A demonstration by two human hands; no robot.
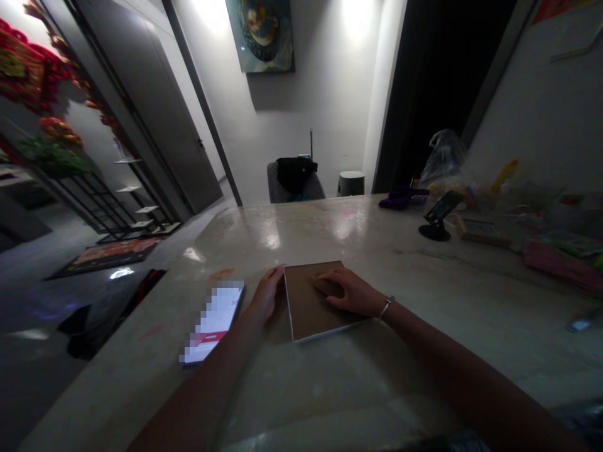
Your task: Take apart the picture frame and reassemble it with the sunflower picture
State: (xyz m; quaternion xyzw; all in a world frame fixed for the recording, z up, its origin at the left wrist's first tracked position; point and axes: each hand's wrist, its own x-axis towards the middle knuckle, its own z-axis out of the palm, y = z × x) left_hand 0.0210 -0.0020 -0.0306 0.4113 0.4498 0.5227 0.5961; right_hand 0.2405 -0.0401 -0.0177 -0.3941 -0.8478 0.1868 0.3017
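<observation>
Flat brown square board (306, 307), white-edged, lying on a pale polished stone tabletop (264, 402), underside hidden. Right hand (346, 292) resting on top, fingers together, no pinch, thin silver bangle (386, 307) at the wrist; left hand (268, 292) against the board's left edge, fingertips hidden, grip unclear. Just beyond, slim phone (211, 323), screen pixelated and unreadable.

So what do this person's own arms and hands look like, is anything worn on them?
The left arm and right arm are bare, with no sleeves in view, and the left hand and right hand wear no gloves. A thin silver bracelet circles the right wrist; the left wrist shows none.
</observation>
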